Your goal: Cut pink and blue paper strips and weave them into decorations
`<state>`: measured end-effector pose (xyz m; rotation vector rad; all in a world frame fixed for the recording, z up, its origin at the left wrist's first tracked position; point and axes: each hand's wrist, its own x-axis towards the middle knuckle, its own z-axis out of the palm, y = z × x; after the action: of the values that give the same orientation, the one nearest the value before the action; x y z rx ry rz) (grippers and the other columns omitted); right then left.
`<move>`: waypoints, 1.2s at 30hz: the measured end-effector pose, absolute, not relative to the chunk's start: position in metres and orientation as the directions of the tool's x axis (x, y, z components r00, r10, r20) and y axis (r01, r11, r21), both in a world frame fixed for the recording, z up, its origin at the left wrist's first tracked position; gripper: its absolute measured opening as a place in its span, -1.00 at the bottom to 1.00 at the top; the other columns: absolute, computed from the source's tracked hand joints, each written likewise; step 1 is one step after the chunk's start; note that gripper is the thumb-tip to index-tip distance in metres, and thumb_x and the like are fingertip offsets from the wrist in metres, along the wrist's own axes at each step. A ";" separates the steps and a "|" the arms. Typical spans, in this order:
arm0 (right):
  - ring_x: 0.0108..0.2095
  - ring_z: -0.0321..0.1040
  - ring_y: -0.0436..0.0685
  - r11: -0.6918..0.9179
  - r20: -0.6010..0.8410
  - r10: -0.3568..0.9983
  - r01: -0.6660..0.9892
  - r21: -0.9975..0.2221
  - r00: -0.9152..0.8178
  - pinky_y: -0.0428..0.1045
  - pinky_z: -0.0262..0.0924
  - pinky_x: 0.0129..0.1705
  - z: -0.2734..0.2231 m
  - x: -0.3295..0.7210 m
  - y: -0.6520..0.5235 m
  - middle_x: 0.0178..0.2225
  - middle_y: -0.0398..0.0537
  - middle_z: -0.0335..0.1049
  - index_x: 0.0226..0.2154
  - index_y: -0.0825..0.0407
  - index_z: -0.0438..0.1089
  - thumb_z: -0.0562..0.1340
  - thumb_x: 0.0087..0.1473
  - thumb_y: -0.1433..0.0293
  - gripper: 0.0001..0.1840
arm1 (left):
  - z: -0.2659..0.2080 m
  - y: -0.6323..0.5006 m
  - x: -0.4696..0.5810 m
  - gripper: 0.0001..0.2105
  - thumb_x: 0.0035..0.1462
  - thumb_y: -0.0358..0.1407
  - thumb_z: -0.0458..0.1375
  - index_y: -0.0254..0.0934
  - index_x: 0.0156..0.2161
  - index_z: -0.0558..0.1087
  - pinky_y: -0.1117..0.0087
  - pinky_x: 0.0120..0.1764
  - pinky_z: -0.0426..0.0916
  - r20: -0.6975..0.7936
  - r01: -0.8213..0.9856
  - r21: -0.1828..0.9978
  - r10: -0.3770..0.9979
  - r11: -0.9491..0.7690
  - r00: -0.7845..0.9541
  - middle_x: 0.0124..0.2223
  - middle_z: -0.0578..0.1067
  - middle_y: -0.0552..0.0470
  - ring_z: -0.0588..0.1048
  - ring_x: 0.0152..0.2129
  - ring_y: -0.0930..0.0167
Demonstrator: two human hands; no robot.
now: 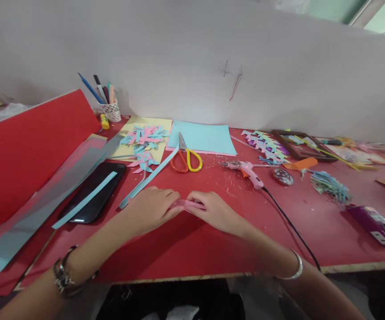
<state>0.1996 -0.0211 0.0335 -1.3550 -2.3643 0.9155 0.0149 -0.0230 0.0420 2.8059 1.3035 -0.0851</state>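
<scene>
Both hands meet near the front middle of the red table, pinching a pink paper strip [189,203] between them. My left hand [152,206] is closed on its left part, fingers over the top. From the other side, my right hand [214,209] grips it with thumb and fingers, and a short end shows past the thumb. Just behind my left hand lies a long light blue paper strip [155,172], reaching up to scissors [184,155] with a red and a yellow handle. Part of the pink strip is hidden by the fingers.
A black phone [95,200] with a blue strip on it lies left, beside long paper strips [46,200]. Cut paper pieces [146,138] and blue sheets [202,137] lie behind. A pink glue gun [246,171] with its cord, and a purple device [375,226], are right.
</scene>
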 end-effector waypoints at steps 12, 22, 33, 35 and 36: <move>-0.58 -0.02 -0.07 0.489 -0.034 0.828 0.749 -0.446 -0.560 -0.12 -0.23 -0.50 0.037 0.189 -0.025 -0.62 -0.19 0.18 -0.57 0.06 0.27 0.06 -0.03 0.44 -0.84 | 0.033 -0.026 0.017 -0.73 0.19 -0.33 -0.18 -0.27 -0.47 0.27 0.45 -0.56 -0.02 -0.088 0.772 0.355 0.803 -0.528 0.590 -0.55 0.36 0.10 0.34 -0.60 0.45; -0.62 -0.08 -0.11 0.403 -0.068 0.856 0.744 -0.533 -0.512 -0.16 -0.22 -0.53 0.041 0.213 -0.025 -0.68 -0.27 0.02 -0.66 0.05 0.08 0.04 -0.23 0.51 -0.90 | 0.035 -0.028 -0.011 -0.67 0.15 -0.14 -0.17 -0.26 -0.57 0.13 0.52 -0.56 0.04 -0.147 0.619 0.725 0.810 -0.303 0.568 -0.62 0.19 0.19 0.20 -0.66 0.53; -0.66 0.00 -0.08 0.373 0.088 0.927 0.879 -0.299 -0.363 -0.15 -0.19 -0.57 0.030 0.273 -0.031 -0.72 -0.23 0.04 -0.67 0.04 0.10 -0.01 -0.19 0.48 -0.89 | 0.036 -0.035 -0.049 -0.67 0.13 -0.14 -0.17 -0.25 -0.58 0.12 0.50 -0.56 0.04 -0.220 0.722 0.641 0.839 -0.261 0.498 -0.64 0.17 0.19 0.17 -0.68 0.53; -0.64 0.05 -0.05 0.385 0.199 0.917 0.899 -0.208 -0.347 -0.13 -0.14 -0.54 0.031 0.276 -0.030 -0.72 -0.20 0.10 -0.67 0.04 0.13 -0.01 -0.15 0.49 -0.85 | 0.037 -0.035 -0.046 -0.67 0.14 -0.14 -0.18 -0.24 -0.58 0.12 0.48 -0.56 0.02 -0.210 0.756 0.590 0.850 -0.284 0.484 -0.65 0.16 0.19 0.17 -0.69 0.52; -0.61 0.10 -0.02 0.406 0.268 0.897 0.896 -0.181 -0.352 -0.11 -0.10 -0.51 0.032 0.275 -0.030 -0.69 -0.16 0.17 -0.65 0.04 0.17 -0.01 -0.12 0.49 -0.83 | 0.038 -0.035 -0.043 -0.67 0.15 -0.14 -0.18 -0.24 -0.58 0.12 0.48 -0.56 0.01 -0.197 0.769 0.565 0.856 -0.300 0.478 -0.64 0.17 0.19 0.18 -0.69 0.52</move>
<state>0.2749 -0.0300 0.0323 -1.5541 -2.3444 0.0038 -0.0428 -0.0355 0.0382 2.1240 1.3379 0.1876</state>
